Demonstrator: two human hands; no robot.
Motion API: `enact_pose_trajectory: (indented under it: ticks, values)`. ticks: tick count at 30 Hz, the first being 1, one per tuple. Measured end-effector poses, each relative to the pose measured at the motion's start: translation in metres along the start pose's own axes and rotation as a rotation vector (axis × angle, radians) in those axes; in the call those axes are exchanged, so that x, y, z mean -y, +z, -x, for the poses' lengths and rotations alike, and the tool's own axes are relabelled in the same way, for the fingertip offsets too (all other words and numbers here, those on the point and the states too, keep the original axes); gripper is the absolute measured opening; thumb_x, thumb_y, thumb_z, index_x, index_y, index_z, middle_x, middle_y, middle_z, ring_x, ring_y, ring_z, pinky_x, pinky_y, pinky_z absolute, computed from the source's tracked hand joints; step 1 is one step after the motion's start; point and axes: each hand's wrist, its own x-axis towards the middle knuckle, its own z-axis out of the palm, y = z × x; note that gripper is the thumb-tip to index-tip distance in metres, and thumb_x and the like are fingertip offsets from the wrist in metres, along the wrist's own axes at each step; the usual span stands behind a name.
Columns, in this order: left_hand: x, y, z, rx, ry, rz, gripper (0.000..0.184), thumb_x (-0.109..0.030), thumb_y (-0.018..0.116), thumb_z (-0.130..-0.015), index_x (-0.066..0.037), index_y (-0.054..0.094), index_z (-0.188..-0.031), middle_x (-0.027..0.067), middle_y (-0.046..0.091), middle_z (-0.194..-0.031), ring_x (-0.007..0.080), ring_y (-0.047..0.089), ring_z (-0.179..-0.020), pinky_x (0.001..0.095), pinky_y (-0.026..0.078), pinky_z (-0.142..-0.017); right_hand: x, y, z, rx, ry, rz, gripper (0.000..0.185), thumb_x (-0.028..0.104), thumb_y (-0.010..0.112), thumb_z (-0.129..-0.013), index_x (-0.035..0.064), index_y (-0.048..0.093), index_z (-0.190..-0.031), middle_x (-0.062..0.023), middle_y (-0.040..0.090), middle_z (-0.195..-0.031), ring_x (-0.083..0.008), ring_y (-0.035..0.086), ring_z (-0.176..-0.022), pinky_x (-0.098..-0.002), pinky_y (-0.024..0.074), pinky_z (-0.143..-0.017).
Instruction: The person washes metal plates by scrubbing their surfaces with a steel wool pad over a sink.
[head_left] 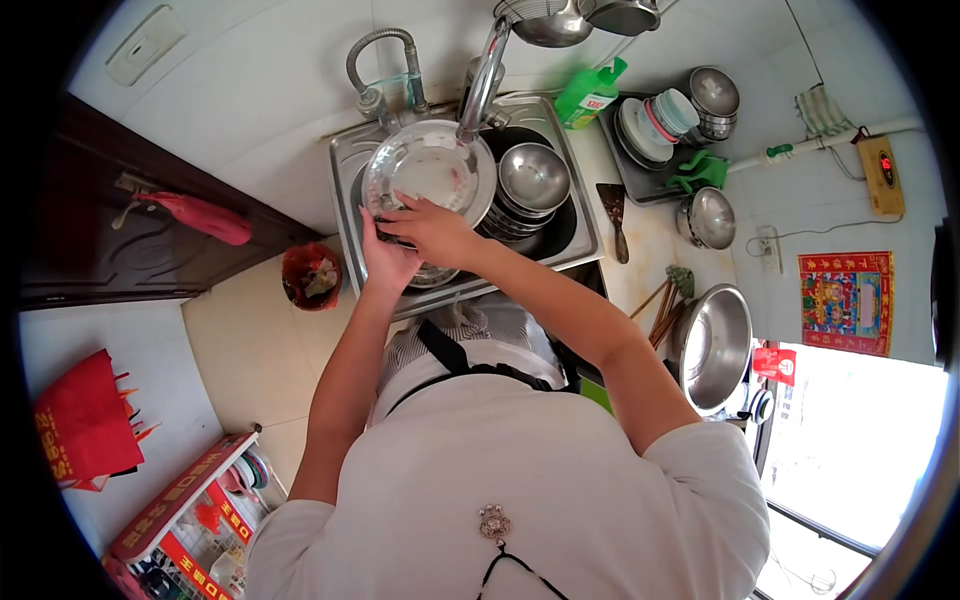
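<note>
A large pale round plate (430, 165) with reddish marks is tilted over the left side of the sink, below the chrome faucet (484, 80). My left hand (390, 258) is at its near-left rim, thumb up along the edge and closed on it. My right hand (435, 228) reaches across the near part of the plate, its fingers curled over something dark that I cannot make out. Beside the plate, a stack of metal bowls (533, 178) stands in the right basin. Another metal dish is partly hidden under my hands.
A green detergent bottle (590, 95) stands behind the steel sink (585, 225). To the right are a dark spatula (614, 222), a tray with stacked bowls (655, 125) and a large metal basin (715, 350). A red-lined bin (311, 277) is on the floor at left.
</note>
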Motion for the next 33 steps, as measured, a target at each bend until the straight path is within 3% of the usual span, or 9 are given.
enact_pose_trajectory:
  ticks: [5, 9, 13, 20, 24, 27, 28, 30, 33]
  values:
    - [-0.013, -0.023, 0.005, 0.133, 0.047, -0.101, 0.066, -0.059, 0.032, -0.089, -0.013, 0.032, -0.135, 0.0122, 0.04, -0.133, 0.0298, 0.043, -0.119, 0.0512, 0.037, -0.095, -0.011, -0.006, 0.031, 0.082, -0.038, -0.02, 0.048, 0.006, 0.059, -0.074, 0.0166, 0.054, -0.121, -0.0016, 0.048, -0.13, -0.0303, 0.034, -0.128, -0.041, 0.0321, -0.104]
    - [-0.006, -0.021, 0.003, 0.11, -0.059, -0.051, 0.066, -0.06, 0.034, -0.088, -0.014, 0.032, -0.135, 0.0115, 0.039, -0.134, 0.0303, 0.041, -0.12, 0.0521, 0.034, -0.097, -0.021, 0.001, 0.024, 0.001, -0.027, -0.041, 0.044, 0.005, 0.057, -0.077, 0.0161, 0.055, -0.12, -0.0011, 0.048, -0.13, -0.0304, 0.035, -0.128, -0.0406, 0.0348, -0.102]
    - [0.002, -0.018, -0.001, -0.026, 0.023, -0.004, 0.055, -0.054, 0.039, -0.089, -0.011, 0.045, -0.123, 0.0099, 0.05, -0.122, 0.0271, 0.048, -0.113, 0.0469, 0.039, -0.093, -0.001, 0.004, 0.011, 0.026, -0.067, -0.03, 0.052, 0.004, 0.058, -0.072, 0.0175, 0.053, -0.122, -0.001, 0.044, -0.134, -0.0297, 0.03, -0.13, -0.0441, 0.0318, -0.104]
    - [-0.015, -0.033, -0.002, 0.108, -0.002, -0.172, 0.061, -0.049, 0.035, -0.092, -0.003, 0.032, -0.132, 0.0163, 0.044, -0.13, 0.0341, 0.048, -0.115, 0.0526, 0.04, -0.095, -0.031, -0.022, 0.039, 0.028, -0.036, 0.128, 0.055, 0.0, 0.055, -0.07, 0.0172, 0.053, -0.122, -0.0026, 0.044, -0.134, -0.0305, 0.031, -0.13, -0.0464, 0.0286, -0.106]
    - [-0.005, -0.035, -0.007, 0.015, 0.012, -0.264, 0.058, -0.044, 0.034, -0.094, -0.001, 0.03, -0.132, 0.0178, 0.044, -0.13, 0.0353, 0.051, -0.112, 0.0509, 0.044, -0.092, -0.064, -0.02, 0.034, -0.165, 0.133, 0.238, 0.051, 0.003, 0.054, -0.073, 0.0148, 0.052, -0.123, -0.0047, 0.042, -0.136, -0.032, 0.032, -0.129, -0.0479, 0.0283, -0.105]
    - [0.0, -0.034, -0.012, 0.084, -0.13, -0.299, 0.055, -0.043, 0.034, -0.095, -0.003, 0.031, -0.133, 0.0156, 0.045, -0.13, 0.0341, 0.051, -0.112, 0.0497, 0.046, -0.09, -0.054, -0.002, 0.011, -0.32, 0.272, 0.144, 0.052, 0.005, 0.053, -0.075, 0.0143, 0.049, -0.126, -0.0055, 0.039, -0.138, -0.034, 0.03, -0.129, -0.048, 0.0277, -0.105]
    - [0.004, -0.032, -0.012, 0.068, -0.126, -0.303, 0.055, -0.044, 0.034, -0.094, -0.004, 0.031, -0.133, 0.0153, 0.045, -0.13, 0.034, 0.051, -0.113, 0.0499, 0.046, -0.09, -0.043, 0.003, 0.005, -0.328, 0.207, 0.201, 0.054, 0.005, 0.054, -0.075, 0.0149, 0.048, -0.127, -0.0054, 0.038, -0.138, -0.035, 0.029, -0.13, -0.0477, 0.0266, -0.105]
    - [0.007, -0.032, -0.009, 0.029, -0.104, -0.308, 0.055, -0.045, 0.035, -0.094, -0.006, 0.032, -0.133, 0.0146, 0.046, -0.129, 0.0338, 0.05, -0.113, 0.0504, 0.046, -0.089, -0.018, 0.013, 0.001, -0.144, 0.066, 0.124, 0.057, 0.006, 0.056, -0.073, 0.0167, 0.047, -0.128, -0.0054, 0.036, -0.14, -0.0343, 0.028, -0.131, -0.0475, 0.0256, -0.105]
    - [0.0, -0.039, 0.001, 0.091, -0.055, -0.235, 0.054, -0.045, 0.036, -0.094, -0.008, 0.032, -0.132, 0.0154, 0.044, -0.13, 0.0323, 0.048, -0.116, 0.05, 0.047, -0.09, 0.0, 0.011, 0.018, -0.081, 0.062, -0.106, 0.062, 0.006, 0.058, -0.071, 0.0188, 0.045, -0.13, -0.0055, 0.034, -0.141, -0.0336, 0.028, -0.131, -0.0478, 0.0255, -0.106]
